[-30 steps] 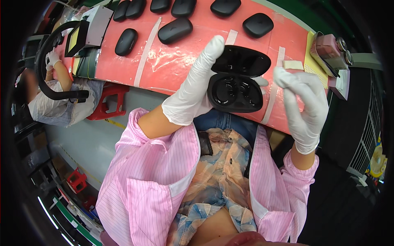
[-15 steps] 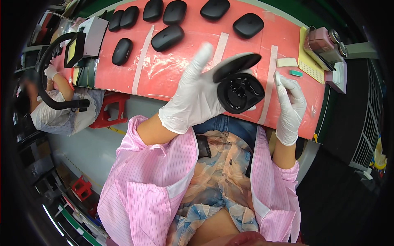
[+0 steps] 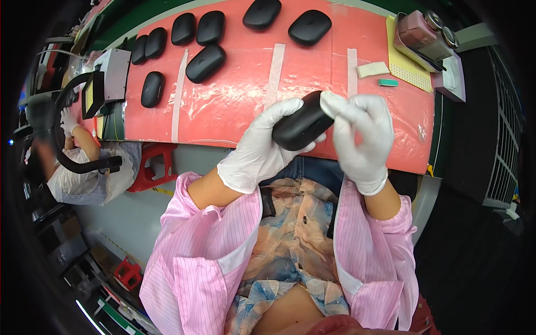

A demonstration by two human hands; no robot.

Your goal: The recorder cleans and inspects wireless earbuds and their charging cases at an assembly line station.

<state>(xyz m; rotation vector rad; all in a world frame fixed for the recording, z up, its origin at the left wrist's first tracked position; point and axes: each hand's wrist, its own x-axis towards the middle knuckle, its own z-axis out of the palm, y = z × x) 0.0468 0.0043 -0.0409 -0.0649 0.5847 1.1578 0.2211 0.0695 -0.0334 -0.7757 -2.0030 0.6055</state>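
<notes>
My left hand (image 3: 258, 148), in a white glove, grips a black rounded earbud charging case (image 3: 301, 124) above the near edge of the table. The case is closed and tilted, its smooth outer shell facing up. My right hand (image 3: 365, 139), also gloved in white, has thumb and fingers pinched together against the case's upper right end. Whether something white and small sits between those fingertips, I cannot make out. Farther back, several similar black cases lie on the table, among them one (image 3: 205, 63) in the middle and one (image 3: 152, 89) at the left.
A pink-red plastic-covered mat (image 3: 234, 106) with pale tape strips covers the table. At right are a folded white cloth (image 3: 372, 69), a small green block (image 3: 388, 82), a yellow sheet (image 3: 410, 72) and a holder with metal-capped bottles (image 3: 421, 34). At far left, another person's gloved hand (image 3: 69, 121) shows.
The case's lid, open before, is now closed. My right hand has moved left from beside the white cloth to the case. The left hand has turned and wrapped around it.
</notes>
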